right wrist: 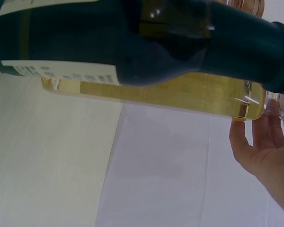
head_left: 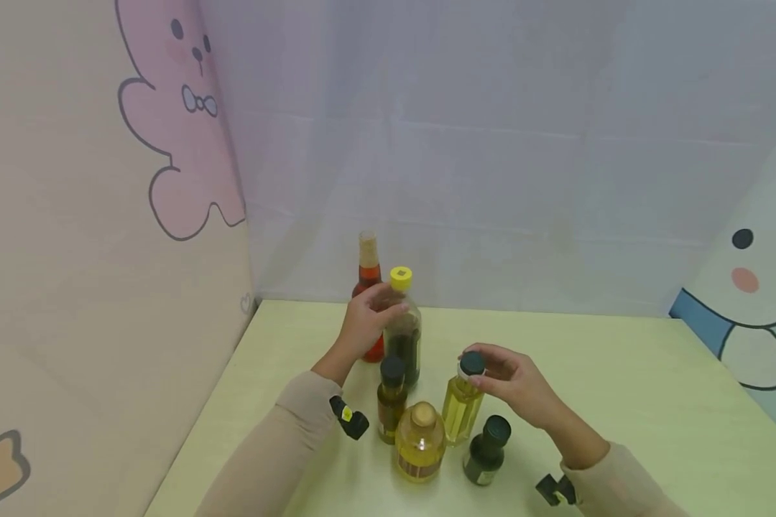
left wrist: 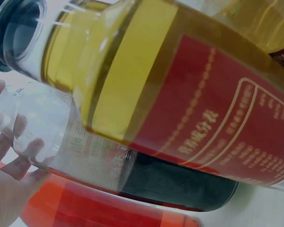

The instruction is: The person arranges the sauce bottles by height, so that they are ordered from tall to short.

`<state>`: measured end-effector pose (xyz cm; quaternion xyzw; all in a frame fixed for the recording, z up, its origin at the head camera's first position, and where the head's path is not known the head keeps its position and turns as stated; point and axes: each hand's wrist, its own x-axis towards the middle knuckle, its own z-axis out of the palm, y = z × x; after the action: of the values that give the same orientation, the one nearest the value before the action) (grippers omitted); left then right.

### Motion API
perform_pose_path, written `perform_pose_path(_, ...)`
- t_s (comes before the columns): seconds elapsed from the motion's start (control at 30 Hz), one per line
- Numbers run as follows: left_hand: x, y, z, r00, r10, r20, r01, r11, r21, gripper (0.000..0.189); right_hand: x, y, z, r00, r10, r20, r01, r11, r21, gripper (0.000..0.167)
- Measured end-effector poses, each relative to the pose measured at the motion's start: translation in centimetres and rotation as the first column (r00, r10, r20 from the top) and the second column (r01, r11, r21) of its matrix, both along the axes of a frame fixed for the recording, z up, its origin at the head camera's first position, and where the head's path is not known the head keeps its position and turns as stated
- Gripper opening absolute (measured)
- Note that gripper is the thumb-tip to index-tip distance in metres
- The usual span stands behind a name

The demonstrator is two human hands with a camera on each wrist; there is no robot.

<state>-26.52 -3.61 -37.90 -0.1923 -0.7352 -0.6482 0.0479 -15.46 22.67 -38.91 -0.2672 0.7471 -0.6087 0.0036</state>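
Over the desk (head_left: 595,388), the left hand (head_left: 364,319) grips the yellow-capped bottle (head_left: 409,324), the right hand (head_left: 514,379) pinches the slim oil bottle (head_left: 460,411), both best kept upright.

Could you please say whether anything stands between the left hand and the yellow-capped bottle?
Nothing visible does: the left hand holds the yellow-capped bottle near its top; a dark-capped bottle stands in front of its lower part.
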Motion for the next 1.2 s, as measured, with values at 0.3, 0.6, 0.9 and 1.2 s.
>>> perform_pose_path(0.3, -0.7, 0.4, 0.4, 1.000, 0.000, -0.023, 0.000, 1.000, -0.019, 0.039, 0.0, 0.0, -0.2, 1.000, 0.017, 0.015, -0.017, 1.000, -0.011, 0.033)
perform_pose_path(0.6, -1.2, 1.0, 0.5, 1.000, 0.025, 0.006, -0.025, 0.996, -0.088, 0.043, 0.0, 0.1, -0.3, 1.000, 0.017, -0.024, -0.017, 1.000, -0.019, 0.032)
perform_pose_path(0.9, -1.6, 1.6, 1.0, 1.000, 0.010, 0.030, -0.009, 1.000, -0.029, 0.049, -0.3, 0.1, -0.6, 1.000, 0.021, -0.006, -0.021, 1.000, -0.016, 0.032)
perform_pose_path(1.2, -2.1, 2.1, 1.4, 0.994, 0.036, 0.104, -0.030, 0.998, -0.056, 0.051, -0.2, 0.1, -0.4, 1.000, 0.003, -0.004, -0.003, 1.000, -0.005, 0.032)
